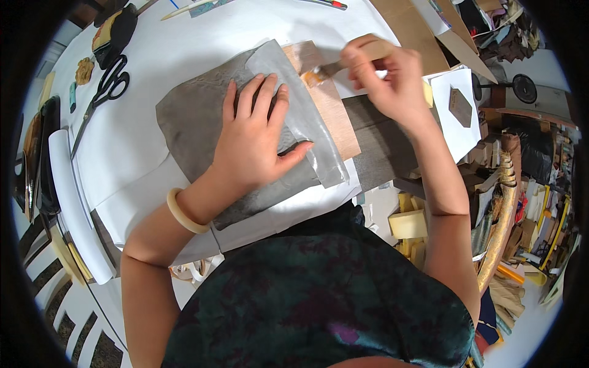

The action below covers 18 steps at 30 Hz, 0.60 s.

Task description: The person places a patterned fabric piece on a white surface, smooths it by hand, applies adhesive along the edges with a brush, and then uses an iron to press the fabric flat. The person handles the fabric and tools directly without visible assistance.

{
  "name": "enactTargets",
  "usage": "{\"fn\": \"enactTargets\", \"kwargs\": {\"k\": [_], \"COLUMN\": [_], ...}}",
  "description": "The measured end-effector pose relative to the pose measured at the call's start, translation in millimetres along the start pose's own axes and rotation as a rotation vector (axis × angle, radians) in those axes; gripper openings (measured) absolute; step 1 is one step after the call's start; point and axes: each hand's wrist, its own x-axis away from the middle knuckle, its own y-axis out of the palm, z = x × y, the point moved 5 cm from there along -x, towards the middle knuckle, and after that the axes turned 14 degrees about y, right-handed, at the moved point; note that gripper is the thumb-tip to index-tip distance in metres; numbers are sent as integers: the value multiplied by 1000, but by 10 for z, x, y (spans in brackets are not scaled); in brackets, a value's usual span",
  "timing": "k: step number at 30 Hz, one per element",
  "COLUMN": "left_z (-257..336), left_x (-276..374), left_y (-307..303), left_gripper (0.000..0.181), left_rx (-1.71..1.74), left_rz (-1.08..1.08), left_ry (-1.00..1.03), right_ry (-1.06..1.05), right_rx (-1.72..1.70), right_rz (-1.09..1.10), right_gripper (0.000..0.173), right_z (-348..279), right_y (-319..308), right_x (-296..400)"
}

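Observation:
My left hand point(248, 138) lies spread on a grey leather-like sheet point(193, 103), palm down, holding nothing. A paler, glossy strip point(301, 99) runs along the sheet's right side and looks wet. Under that edge a peach-coloured, wood-grained sheet point(338, 122) sticks out to the right. My right hand point(395, 85) grips a flat brush point(329, 71) by its handle, blurred at the head. Its orange-and-white bristle end is over the peach sheet, close to the strip; contact cannot be told. White paper point(299, 202) lies beneath the grey sheet.
Black-handled scissors point(99, 99) lie at left, near a white paper roll point(78, 202) and a dark brush-like block point(115, 34). Cardboard point(414, 37) stands at the upper right. A dark hexagonal template point(460, 108) rests on white paper. Yellow foam blocks point(408, 224) sit below the table edge.

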Motion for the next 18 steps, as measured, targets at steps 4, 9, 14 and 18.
{"fn": "enactTargets", "kwargs": {"k": [4, 9, 14, 18], "left_z": [-8, -7, 6, -4], "left_x": [13, -2, -5, 8], "left_y": [4, -11, -19, -21], "left_gripper": [88, 88, 88, 88], "left_rx": [13, 28, 41, 44], "left_rz": [5, -16, -10, -3], "left_ry": [-2, -11, -7, -19], "right_ry": [103, 217, 140, 92], "right_rx": [184, 132, 199, 74], "right_rz": [136, 19, -51, 26], "right_gripper": [24, 27, 26, 25], "right_z": [184, 311, 372, 196], "right_y": [-195, -87, 5, -24], "right_x": [-319, -468, -491, -529]}}
